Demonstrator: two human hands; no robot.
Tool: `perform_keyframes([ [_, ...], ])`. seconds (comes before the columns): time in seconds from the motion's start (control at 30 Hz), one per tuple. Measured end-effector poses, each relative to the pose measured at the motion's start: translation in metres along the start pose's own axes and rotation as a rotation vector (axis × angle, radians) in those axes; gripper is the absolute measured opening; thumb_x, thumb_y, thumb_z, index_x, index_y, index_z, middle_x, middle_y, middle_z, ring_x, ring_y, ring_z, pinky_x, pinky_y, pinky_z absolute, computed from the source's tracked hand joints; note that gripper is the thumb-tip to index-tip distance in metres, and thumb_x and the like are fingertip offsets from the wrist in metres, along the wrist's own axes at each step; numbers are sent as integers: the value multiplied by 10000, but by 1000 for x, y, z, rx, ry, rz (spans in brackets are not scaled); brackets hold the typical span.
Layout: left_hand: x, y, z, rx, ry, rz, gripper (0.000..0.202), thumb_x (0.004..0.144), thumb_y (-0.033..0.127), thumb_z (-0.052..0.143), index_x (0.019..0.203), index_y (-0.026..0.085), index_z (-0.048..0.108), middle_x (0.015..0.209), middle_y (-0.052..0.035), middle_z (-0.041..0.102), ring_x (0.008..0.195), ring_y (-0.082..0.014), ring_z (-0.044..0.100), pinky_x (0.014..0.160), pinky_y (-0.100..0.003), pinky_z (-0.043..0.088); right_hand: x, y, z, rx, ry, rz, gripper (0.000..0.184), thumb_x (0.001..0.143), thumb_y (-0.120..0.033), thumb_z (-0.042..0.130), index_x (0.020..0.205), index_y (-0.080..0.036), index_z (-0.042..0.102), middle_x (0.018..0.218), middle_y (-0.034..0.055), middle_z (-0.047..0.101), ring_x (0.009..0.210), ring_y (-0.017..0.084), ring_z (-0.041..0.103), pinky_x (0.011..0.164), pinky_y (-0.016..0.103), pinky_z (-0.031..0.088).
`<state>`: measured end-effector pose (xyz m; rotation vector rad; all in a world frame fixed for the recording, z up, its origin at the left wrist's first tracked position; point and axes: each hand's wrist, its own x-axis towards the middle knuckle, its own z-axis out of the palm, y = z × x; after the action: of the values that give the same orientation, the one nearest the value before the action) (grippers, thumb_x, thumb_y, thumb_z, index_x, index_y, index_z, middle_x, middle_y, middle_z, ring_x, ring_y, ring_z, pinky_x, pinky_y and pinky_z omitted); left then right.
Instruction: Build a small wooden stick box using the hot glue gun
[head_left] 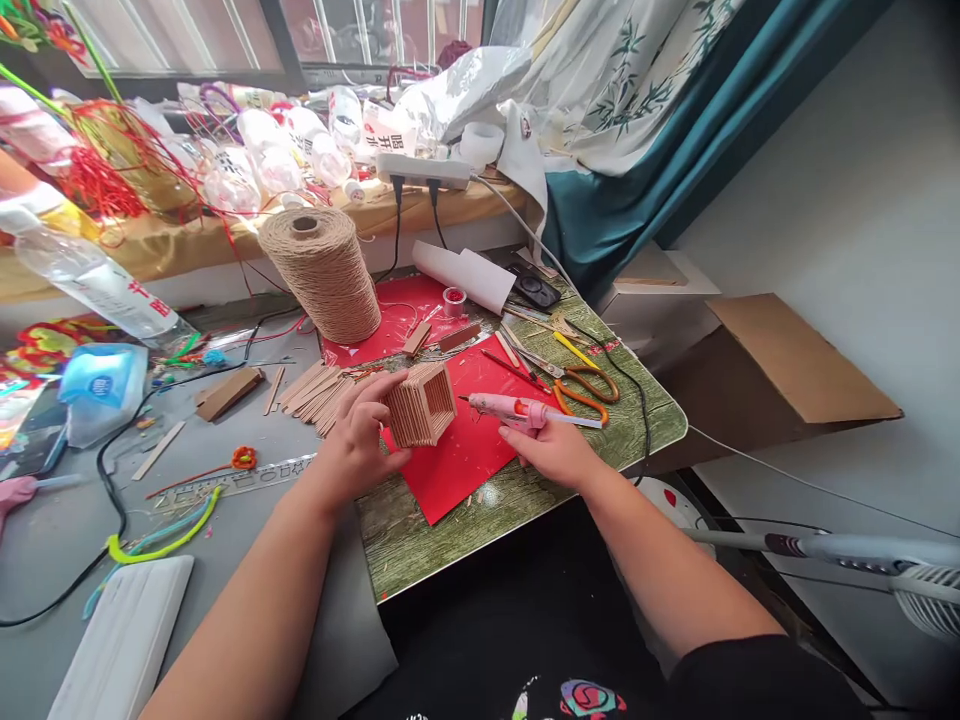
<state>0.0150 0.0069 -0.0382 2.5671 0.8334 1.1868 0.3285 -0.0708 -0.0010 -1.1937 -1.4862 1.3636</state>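
Fingers of the left hand curl round a small open box of wooden sticks, just left of the frame's centre; the thumb is on the near side and the fingertips lie over the top edge, so the hand is clamped on the box, whose open mouth faces right; the box sits at the left edge of a red sheet on the green wood-grain table. Just right of centre, the right hand is closed on the handle of a pink glue gun; the gun lies level, nozzle pointing left toward the box, a little apart from it. Loose sticks lie just left of the box; a twine spool stands above them in the frame; orange-handled scissors lie just beyond the gun.
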Motion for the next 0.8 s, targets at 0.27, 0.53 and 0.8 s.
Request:
perform_keyframes([
  [0.27, 2, 6, -3, -16, 16, -70, 673, 675, 220, 923, 1032, 288, 357, 1542, -157, 560, 1424, -357, 524, 1152, -610, 436, 11, 22, 12, 181, 77, -63, 405, 919, -326, 722, 1313, -234, 724, 1063, 69, 764, 684, 150, 626, 582, 277, 528],
  [0.53, -7, -19, 12, -333, 108, -388, 652, 754, 348, 884, 1033, 287, 297, 1576, -200, 475, 1507, -321, 465, 1149, -555, 460, 26, 69, 4, 586, 199, 113, 245, 840, -405, 791, 917, -192, 696, 741, -9, 621, 528, 106, 517, 424, 239, 444],
  [0.8, -9, -30, 11, -335, 165, -545, 369, 924, 534, 651, 946, 249, 417, 1348, -113, 598, 1264, -286, 568, 1089, -497, 456, 27, 67, 4, 613, 239, 111, 238, 852, -387, 780, 958, -188, 703, 794, 17, 658, 548, 110, 519, 445, 245, 440],
])
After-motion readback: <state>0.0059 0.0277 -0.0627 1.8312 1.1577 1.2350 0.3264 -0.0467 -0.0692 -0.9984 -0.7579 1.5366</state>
